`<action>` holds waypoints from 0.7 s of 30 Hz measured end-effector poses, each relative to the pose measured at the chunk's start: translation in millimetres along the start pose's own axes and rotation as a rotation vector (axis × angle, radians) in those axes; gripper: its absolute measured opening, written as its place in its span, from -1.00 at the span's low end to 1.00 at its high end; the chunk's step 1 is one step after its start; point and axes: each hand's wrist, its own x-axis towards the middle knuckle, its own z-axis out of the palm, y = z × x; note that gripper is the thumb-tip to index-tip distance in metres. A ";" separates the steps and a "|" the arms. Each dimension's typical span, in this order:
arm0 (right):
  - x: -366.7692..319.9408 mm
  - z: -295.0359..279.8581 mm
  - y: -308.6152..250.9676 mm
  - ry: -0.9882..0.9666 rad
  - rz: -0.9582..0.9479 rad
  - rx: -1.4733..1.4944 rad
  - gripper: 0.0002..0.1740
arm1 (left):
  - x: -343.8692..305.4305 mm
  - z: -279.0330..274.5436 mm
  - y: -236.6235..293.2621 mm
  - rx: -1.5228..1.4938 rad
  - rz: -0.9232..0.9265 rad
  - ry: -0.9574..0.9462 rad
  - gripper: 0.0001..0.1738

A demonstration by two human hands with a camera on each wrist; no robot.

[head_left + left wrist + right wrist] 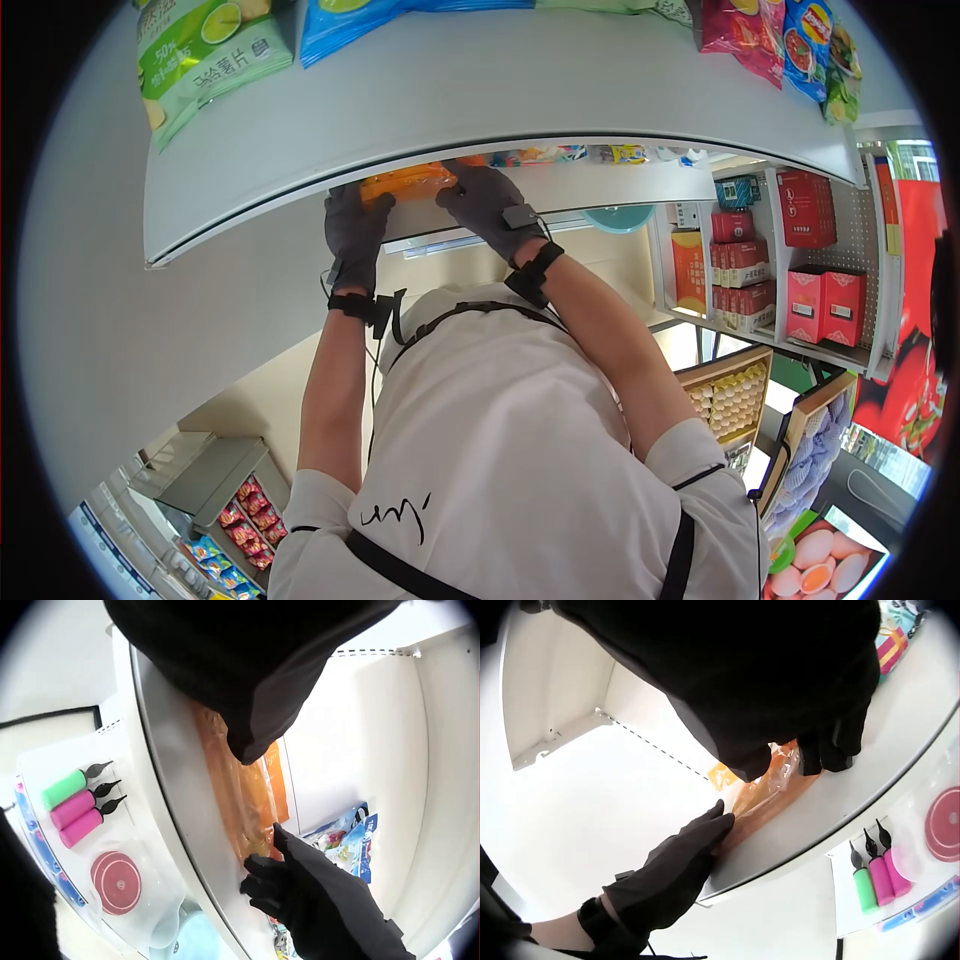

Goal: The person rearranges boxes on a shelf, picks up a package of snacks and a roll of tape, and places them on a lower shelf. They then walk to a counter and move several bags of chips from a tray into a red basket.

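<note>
An orange plastic packet with shiny clear film lies lengthwise along the front of a white shelf. My gloved left hand holds its left end, with the thumb on the film. At the other end my gloved right hand grips the packet between thumb and fingers. In the left wrist view the right hand has its fingers bent at the packet's end. The left hand lies along the opposite end in the right wrist view, its farther fingers partly hidden.
Blue-and-white packets lie farther along the shelf. Overhead, an upper shelf carries chip bags. The level below holds green and pink hand pumps and a red-lidded container. Red boxes stand on the right.
</note>
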 end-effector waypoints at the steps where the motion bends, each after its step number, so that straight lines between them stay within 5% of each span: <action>1: -1.4 1.5 1.1 0.002 -0.006 0.009 -0.30 | -0.6 0.7 -1.0 -0.025 0.009 0.022 -0.44; 6: -3.3 2.9 1.0 -0.015 -0.001 0.096 -0.19 | 2.6 -8.2 4.4 -0.018 -0.128 -0.101 -0.24; 21: -12.1 -2.9 -5.9 -0.126 0.060 0.099 0.05 | 4.0 -8.3 1.3 -0.038 -0.194 -0.115 -0.10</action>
